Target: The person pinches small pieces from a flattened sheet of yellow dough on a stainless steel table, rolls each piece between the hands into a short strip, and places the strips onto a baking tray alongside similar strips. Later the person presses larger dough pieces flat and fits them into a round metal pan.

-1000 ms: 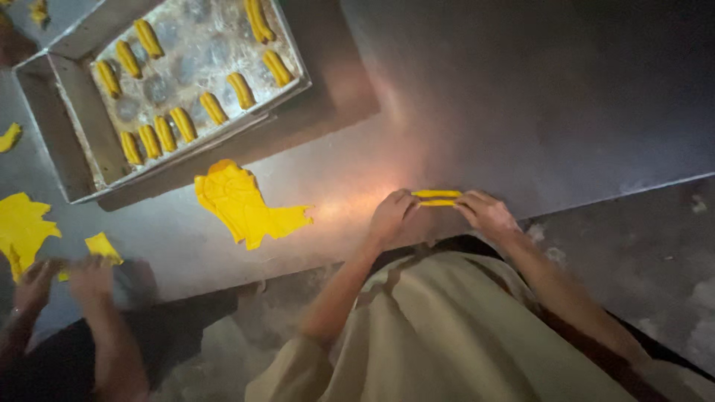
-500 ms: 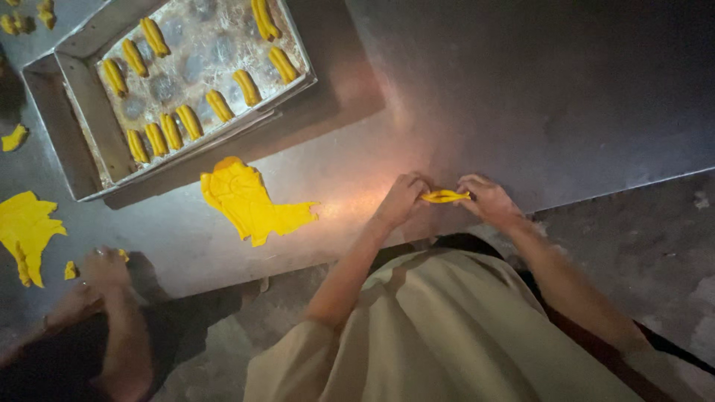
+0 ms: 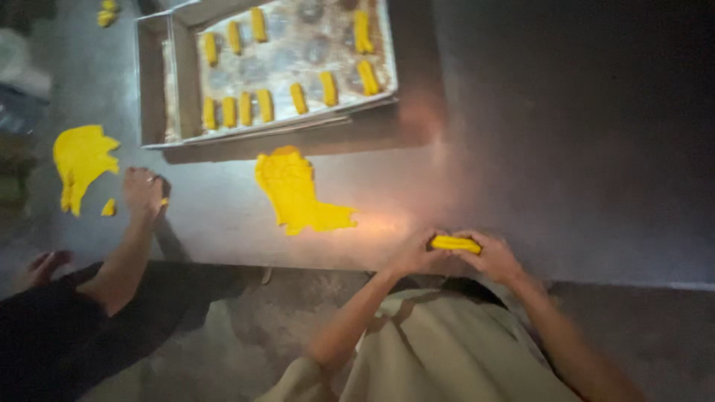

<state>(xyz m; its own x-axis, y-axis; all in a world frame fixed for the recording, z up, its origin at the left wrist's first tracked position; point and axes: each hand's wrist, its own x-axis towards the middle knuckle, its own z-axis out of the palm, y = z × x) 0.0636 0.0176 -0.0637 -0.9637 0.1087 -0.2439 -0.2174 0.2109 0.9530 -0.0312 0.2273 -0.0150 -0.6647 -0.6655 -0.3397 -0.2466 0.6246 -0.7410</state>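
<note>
Both my hands hold a small yellow dough roll (image 3: 455, 243) just above the near edge of a dark metal table (image 3: 566, 149). My left hand (image 3: 415, 257) grips its left end and my right hand (image 3: 495, 257) covers its right end. A flat torn sheet of yellow dough (image 3: 294, 190) lies on the table to the left of my hands. Further back stands a metal baking tray (image 3: 153, 82) holding several yellow dough rolls (image 3: 298, 97) in rows.
A co-worker's hand (image 3: 143, 192) rests on the table at the left, beside another yellow dough sheet (image 3: 80, 160) and a small scrap (image 3: 109, 208). More yellow bits (image 3: 108, 13) lie at the far left corner. The table's right side is dark.
The view has swung so my hands with the roll sit lower and further right. The co-worker's hand has moved up onto the table near the small scrap.
</note>
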